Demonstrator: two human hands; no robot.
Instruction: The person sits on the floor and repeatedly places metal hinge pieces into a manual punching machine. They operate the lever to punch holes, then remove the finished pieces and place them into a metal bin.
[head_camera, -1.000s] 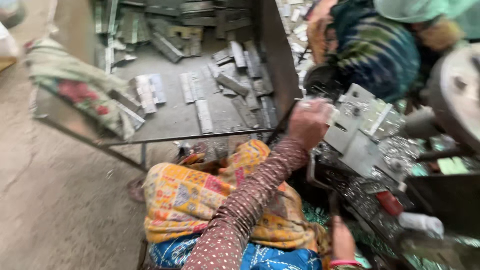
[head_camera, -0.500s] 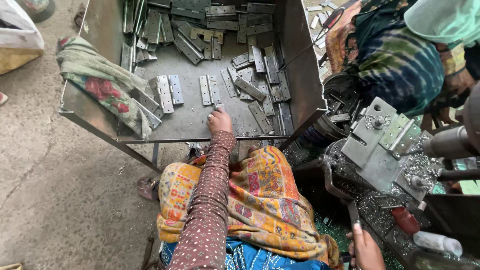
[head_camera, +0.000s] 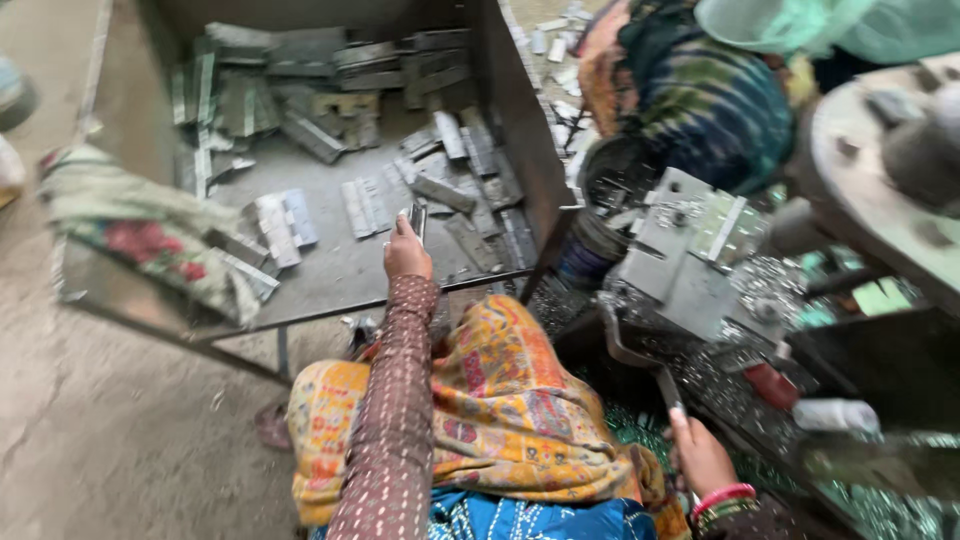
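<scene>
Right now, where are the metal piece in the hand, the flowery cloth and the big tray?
metal piece (head_camera: 417, 216), head view, top end.
flowery cloth (head_camera: 140, 235), head view, red flower.
metal tray (head_camera: 330, 275), head view, bare floor.

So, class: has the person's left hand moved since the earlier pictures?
Yes. The left hand has swung from the machine on the right to over the metal tray, holding a metal piece.

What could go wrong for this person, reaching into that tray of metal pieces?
The left hand grips a metal plate with bare fingers; its edge might cut. The right hand holds a lever beside a press strewn with metal chips, so it could get nicked or pinched.
</scene>
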